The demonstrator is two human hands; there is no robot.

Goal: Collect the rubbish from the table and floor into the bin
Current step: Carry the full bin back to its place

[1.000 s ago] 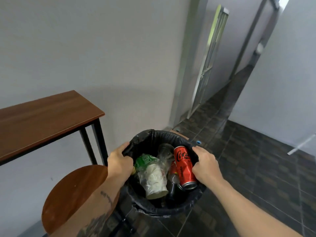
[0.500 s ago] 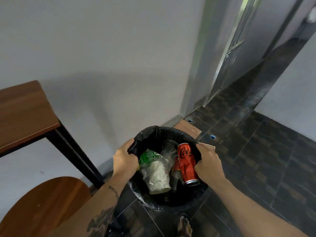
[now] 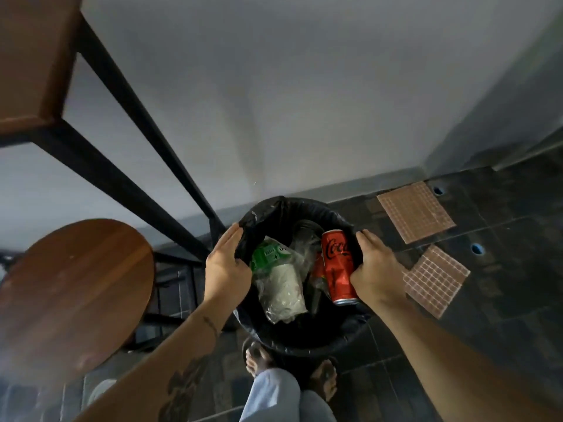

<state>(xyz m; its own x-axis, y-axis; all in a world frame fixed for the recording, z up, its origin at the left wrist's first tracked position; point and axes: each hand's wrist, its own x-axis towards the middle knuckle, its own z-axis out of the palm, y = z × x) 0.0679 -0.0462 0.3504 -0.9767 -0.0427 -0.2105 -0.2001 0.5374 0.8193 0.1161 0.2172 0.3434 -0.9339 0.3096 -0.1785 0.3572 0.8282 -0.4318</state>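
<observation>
Both hands (image 3: 227,269) gripping bin (image 3: 292,208) rim, stool (image 3: 70,287) left, table leg (image 3: 143,117) behind

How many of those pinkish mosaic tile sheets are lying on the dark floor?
2. One mosaic tile sheet lies near the wall, right of the bin; the second mosaic tile sheet lies nearer the person, beside the right hand. Others may sit outside the view.

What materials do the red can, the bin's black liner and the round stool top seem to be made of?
Red can: probably aluminium, glossy printed paint, bare silver rim at its end.
Black liner: thin plastic film, wrinkled and slightly shiny where it folds over the rim.
Round stool top: wood or wood-look laminate, reddish brown with grain streaks; which one is unclear.
</observation>
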